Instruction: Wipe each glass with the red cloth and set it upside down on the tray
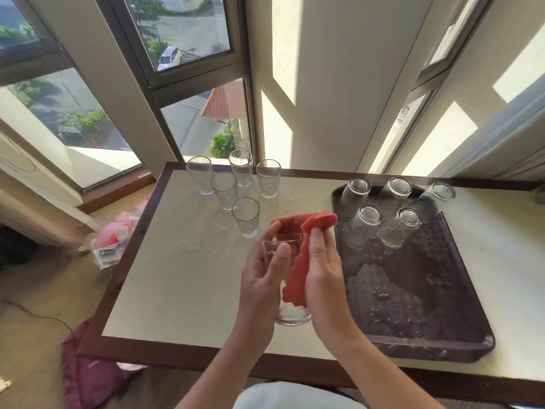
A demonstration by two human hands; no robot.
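My left hand (262,278) grips a clear glass (290,314) above the table's middle, its mouth tilted away from me. My right hand (323,270) holds the red cloth (298,276) against the glass, with part of the cloth draped over the rim. Several upright glasses (246,216) stand at the table's far left. Several glasses (367,219) rest upside down on the far half of the dark tray (427,305), which is wet with droplets.
The white-topped table (177,276) has a dark wooden border. Windows and a wall rise just behind it. On the floor to the left lie pink plastic packets (118,231) and a maroon cloth bag (88,376).
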